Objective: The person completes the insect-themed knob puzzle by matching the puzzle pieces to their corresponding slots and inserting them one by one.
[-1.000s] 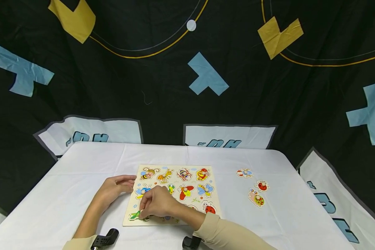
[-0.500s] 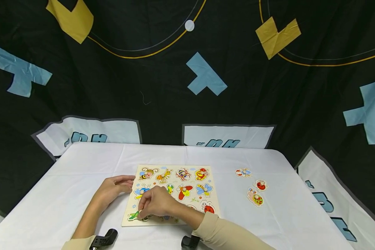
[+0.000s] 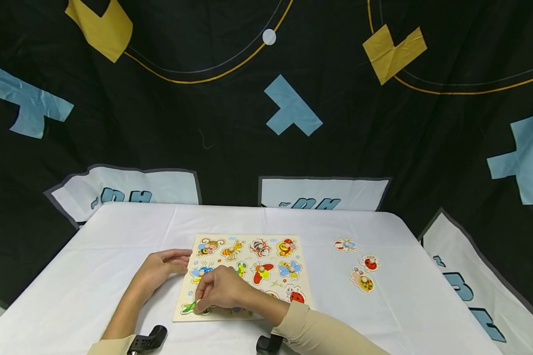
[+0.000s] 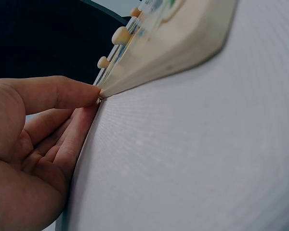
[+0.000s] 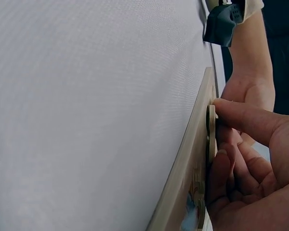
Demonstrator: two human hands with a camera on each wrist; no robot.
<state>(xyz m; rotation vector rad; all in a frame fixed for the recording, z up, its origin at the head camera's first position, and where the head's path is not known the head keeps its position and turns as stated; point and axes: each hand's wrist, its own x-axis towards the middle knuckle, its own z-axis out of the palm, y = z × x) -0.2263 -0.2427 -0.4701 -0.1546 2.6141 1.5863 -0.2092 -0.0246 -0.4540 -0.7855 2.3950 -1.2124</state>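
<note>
A wooden knob puzzle board [image 3: 244, 316] with bright insect pictures lies on the white table. At its lower left corner my right hand [image 3: 226, 288] pinches a green insect-shaped puzzle piece [image 3: 188, 307] by its edge. The right wrist view has this piece [image 5: 212, 130] edge-on, close over the board's surface, with the thumb on its upper end. My left hand [image 3: 160, 268] rests on the table to the left. Its fairly straight fingers touch the board's left edge, as the left wrist view has it, with the fingertips [image 4: 94, 94] right at that edge. My right hand covers part of the lower row.
To the right of the board lie three loose pieces: a blue-winged insect [image 3: 345, 245], a ladybug [image 3: 370, 263] and a red-and-green patterned bug [image 3: 362, 281]. Pieces such as the spider [image 3: 260, 248] sit on the board. A black cloth [image 3: 231, 148] hangs behind the table.
My right hand shifts very slightly over the lower left corner, still pinching the green piece. The left hand stays at the board's edge, and the head view drifts a little.
</note>
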